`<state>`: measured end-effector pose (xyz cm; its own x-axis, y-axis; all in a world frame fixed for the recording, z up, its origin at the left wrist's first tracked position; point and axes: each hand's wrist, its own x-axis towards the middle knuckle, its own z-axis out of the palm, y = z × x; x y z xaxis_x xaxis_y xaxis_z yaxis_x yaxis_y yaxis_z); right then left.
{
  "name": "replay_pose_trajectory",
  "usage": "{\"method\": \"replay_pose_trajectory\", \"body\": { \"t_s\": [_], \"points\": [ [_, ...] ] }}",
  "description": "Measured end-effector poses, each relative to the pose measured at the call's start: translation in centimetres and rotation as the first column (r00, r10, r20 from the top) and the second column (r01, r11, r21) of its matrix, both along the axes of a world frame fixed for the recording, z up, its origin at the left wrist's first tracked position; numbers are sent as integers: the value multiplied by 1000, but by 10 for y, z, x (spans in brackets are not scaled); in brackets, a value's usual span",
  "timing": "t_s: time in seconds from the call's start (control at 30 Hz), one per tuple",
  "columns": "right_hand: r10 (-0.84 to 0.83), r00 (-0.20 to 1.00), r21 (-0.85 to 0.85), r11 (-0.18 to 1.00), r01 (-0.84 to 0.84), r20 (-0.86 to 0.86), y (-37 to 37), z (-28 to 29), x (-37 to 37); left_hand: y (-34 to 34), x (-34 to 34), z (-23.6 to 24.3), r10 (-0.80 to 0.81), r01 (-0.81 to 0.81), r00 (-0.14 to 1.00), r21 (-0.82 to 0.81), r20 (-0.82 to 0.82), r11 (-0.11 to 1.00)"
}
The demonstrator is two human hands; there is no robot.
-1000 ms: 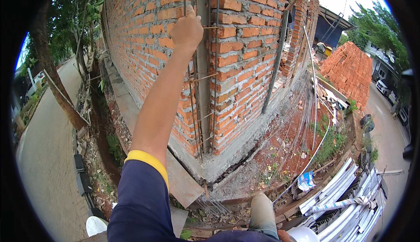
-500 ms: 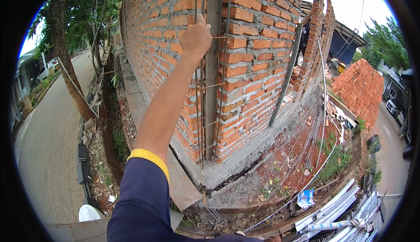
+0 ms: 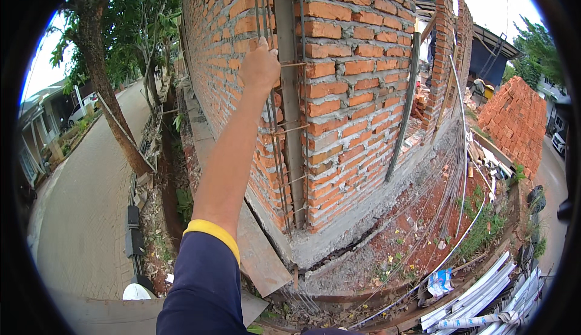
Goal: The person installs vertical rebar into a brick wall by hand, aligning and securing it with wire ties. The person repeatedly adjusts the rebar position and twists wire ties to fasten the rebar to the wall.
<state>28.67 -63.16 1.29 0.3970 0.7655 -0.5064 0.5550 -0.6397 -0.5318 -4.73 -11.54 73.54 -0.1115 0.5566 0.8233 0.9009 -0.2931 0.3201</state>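
At the corner of the brick wall [image 3: 357,93], a vertical rebar cage [image 3: 279,123] is being gripped by the left hand [image 3: 259,68], whose fingers are being kept closed around one upright bar, high on the column. The cage is being held against the wall corner, down to the concrete footing [image 3: 339,238]. The right hand is not being shown. Stacked bricks [image 3: 514,117] and pale metal profiles [image 3: 478,298] are being stored at right.
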Motion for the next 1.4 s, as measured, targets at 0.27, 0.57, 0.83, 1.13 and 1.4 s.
{"method": "replay_pose_trajectory", "body": {
  "t_s": [0.27, 0.57, 0.83, 1.13, 1.4],
  "points": [
    [94, 995, 111, 990, -92, -13, 118, 91, 3, -10, 6, 2, 46, -45, 998, -11, 34, 999],
    [211, 977, 234, 952, -199, -28, 194, 156, -7, -18, 10, 5, 46, -43, 997, -52, 62, 998],
    [231, 971, 234, 949, -211, -62, 209, 153, -11, -16, 12, 2, 84, -84, 996, 11, 31, 996],
    [174, 980, 144, 977, -160, -96, 163, 88, 7, -10, 13, 3, 75, -77, 993, 25, 95, 997],
    [76, 994, -66, 995, -81, -77, 40, -37, 42, -8, 14, 9, 123, -118, 989, -62, 86, 991]
  ]
}}
